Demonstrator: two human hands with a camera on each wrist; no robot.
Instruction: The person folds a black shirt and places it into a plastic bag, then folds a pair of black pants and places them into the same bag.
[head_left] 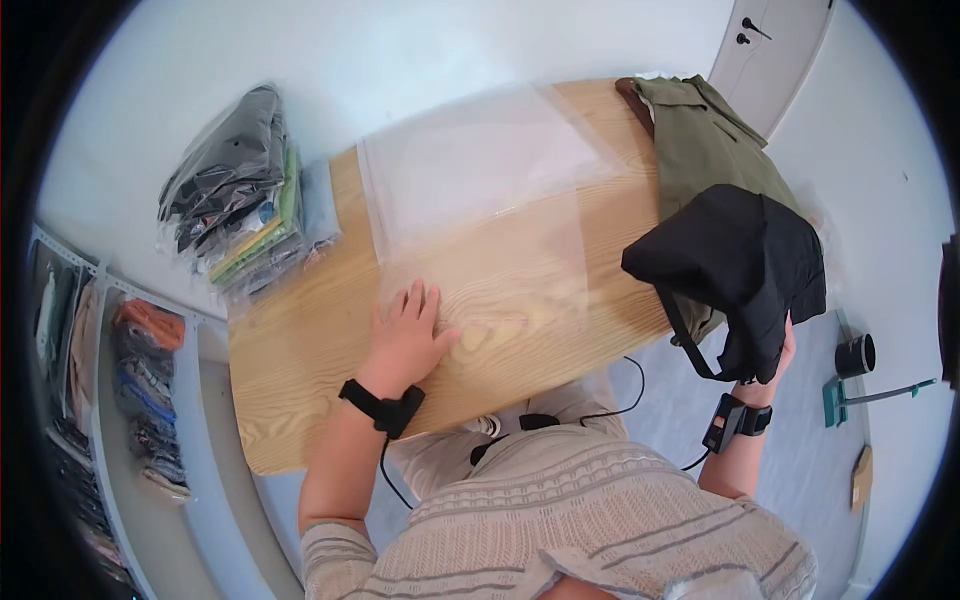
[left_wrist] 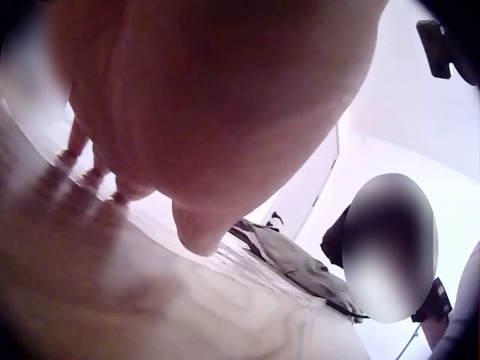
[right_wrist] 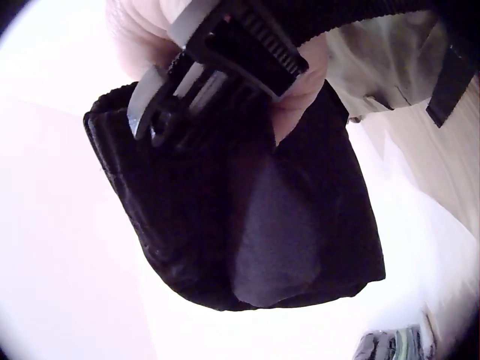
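My right hand (head_left: pixel 786 352) grips a folded black cloth item (head_left: pixel 745 255) by its near end, holding it up over the table's right edge. A webbing strap (head_left: pixel 688 335) hangs from it in a loop. The right wrist view shows a black plastic buckle (right_wrist: pixel 266 43) on the strap, against the fingers. My left hand (head_left: pixel 402 335) rests palm down, fingers spread, at the near left side of a clear plastic bag (head_left: pixel 480 215) lying flat on the table. In the left wrist view, the palm and thumb (left_wrist: pixel 199 232) sit low over the wood.
Olive green trousers (head_left: pixel 700 140) lie along the wooden table's (head_left: pixel 290 400) right side, partly under the black item. Bagged folded clothes (head_left: pixel 240 190) are stacked at the back left. Shelves (head_left: pixel 205 440) with more packed clothes stand left. A cable (head_left: pixel 640 385) runs near my lap.
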